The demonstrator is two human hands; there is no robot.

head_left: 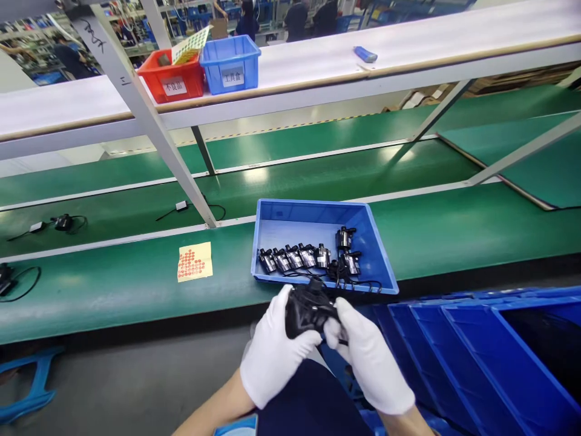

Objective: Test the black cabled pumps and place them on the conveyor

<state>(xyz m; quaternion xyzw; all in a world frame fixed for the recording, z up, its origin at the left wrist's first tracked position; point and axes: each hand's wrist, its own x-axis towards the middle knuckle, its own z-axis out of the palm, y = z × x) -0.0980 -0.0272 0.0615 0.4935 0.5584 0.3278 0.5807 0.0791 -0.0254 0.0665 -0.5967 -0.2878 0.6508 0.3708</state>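
My left hand (279, 348), in a white glove, is wrapped around a black corded device (305, 310) in front of my body. My gloved right hand (370, 354) pinches the right side of the same device, near what looks like its cord; the exact grip is partly hidden and slightly blurred. Just beyond my hands, a blue bin (384, 260) sits on the green bench. Several shiny black cylindrical devices (294, 257) with cords stand in a row along its near side, and others are stacked at its right.
A yellow sheet of red round stickers (195, 261) lies left of the bin. Stacked blue crates (454, 351) stand at my right. A red bin (172, 79), a blue bin (230, 63) and a blue tool (365, 54) rest on the upper shelf. A slanted white post (154, 127) rises ahead.
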